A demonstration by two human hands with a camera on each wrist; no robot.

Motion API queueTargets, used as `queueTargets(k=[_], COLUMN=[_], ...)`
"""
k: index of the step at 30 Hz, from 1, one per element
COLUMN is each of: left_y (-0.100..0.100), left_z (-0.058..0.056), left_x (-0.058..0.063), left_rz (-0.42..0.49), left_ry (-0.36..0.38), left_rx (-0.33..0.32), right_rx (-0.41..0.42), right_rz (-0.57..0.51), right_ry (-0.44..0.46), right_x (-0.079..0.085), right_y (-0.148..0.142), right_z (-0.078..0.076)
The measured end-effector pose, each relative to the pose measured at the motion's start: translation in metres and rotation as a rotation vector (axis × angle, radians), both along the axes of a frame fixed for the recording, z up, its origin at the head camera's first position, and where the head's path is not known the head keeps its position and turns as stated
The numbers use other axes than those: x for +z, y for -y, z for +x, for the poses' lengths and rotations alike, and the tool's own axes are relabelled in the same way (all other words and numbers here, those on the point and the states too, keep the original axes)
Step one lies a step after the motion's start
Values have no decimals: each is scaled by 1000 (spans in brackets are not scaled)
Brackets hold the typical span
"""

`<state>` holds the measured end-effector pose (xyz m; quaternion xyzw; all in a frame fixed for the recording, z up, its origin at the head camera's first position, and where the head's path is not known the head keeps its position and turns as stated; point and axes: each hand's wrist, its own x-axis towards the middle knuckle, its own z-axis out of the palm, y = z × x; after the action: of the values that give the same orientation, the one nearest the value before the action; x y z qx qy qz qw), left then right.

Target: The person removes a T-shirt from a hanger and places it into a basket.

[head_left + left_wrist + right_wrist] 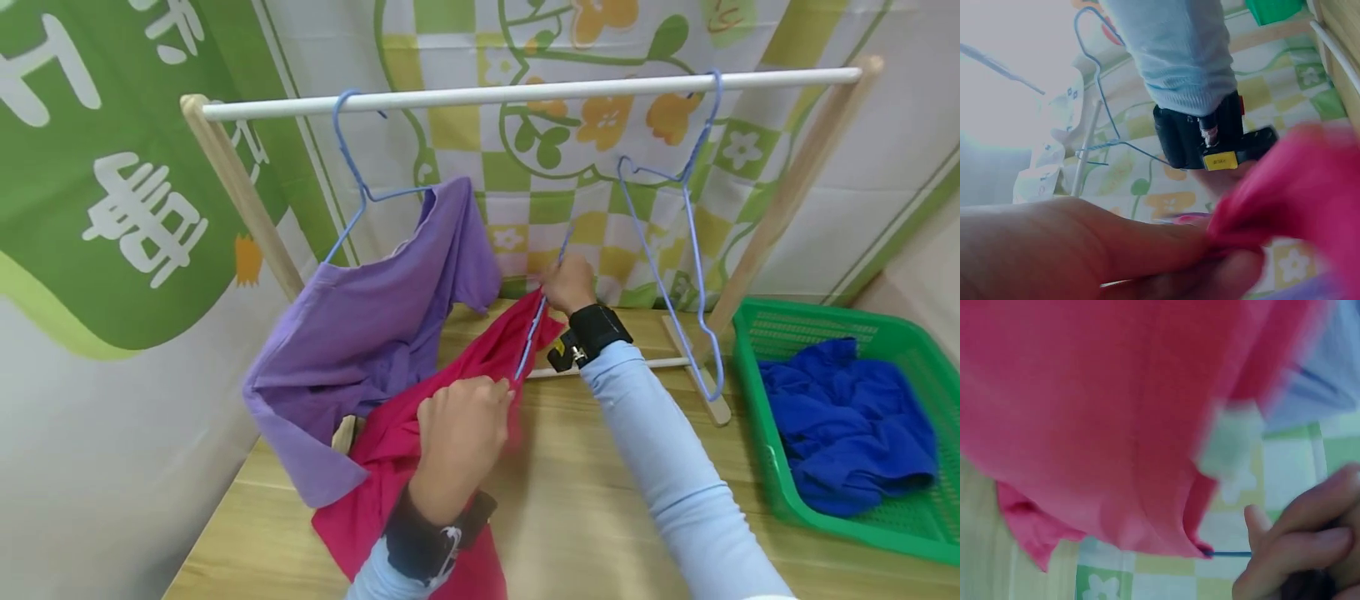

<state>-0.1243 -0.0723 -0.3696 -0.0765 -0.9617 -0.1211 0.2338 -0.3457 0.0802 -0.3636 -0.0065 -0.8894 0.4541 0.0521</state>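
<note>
My left hand (461,421) pinches the edge of a pink-red garment (397,425), whose lower part spreads toward the table's front. My right hand (570,283) grips a blue wire hanger (531,337) near its hook, and the hanger's lower part runs into the garment's opening. Bunched pink cloth shows at the fingertips in the left wrist view. Seen from the right wrist, the garment (1097,425) fills much of the picture, with a short bit of hanger wire between it and the curled fingers. Beside it on the left, a purple shirt (360,325) hangs partly off another blue hanger (348,154).
A white rail (525,93) on wooden posts crosses the back. One bare blue hanger (696,250) hangs at its right end. On the right, a green basket (772,467) holds blue cloth (847,425). A patterned curtain (457,67) stands behind the wooden table (600,517).
</note>
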Motion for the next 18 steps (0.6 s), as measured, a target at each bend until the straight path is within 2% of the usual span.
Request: queueTargets(k=[3,5,7,10,13,18], left_y=[-1,1,4,11,17,24], left_z=[-2,-6,-13,-26,-38,-56], left_x=[-2,-5,-9,-16,-22,-34], left_rz=[5,41,98,180,237,279], left_ry=[27,31,33,32,23,35], left_rx=[-21,-27,-19,3,17,43], right_rx=[82,152,221,282,330,407], right_rz=[-151,-224,-195,-116,-40,104], right_ry=[77,127,156,134,111,93], right_x=[7,11,12,9,7,9], right_y=[-21,-32,-39,-45,-52,-64], right_z=[1,6,17,42,74,128])
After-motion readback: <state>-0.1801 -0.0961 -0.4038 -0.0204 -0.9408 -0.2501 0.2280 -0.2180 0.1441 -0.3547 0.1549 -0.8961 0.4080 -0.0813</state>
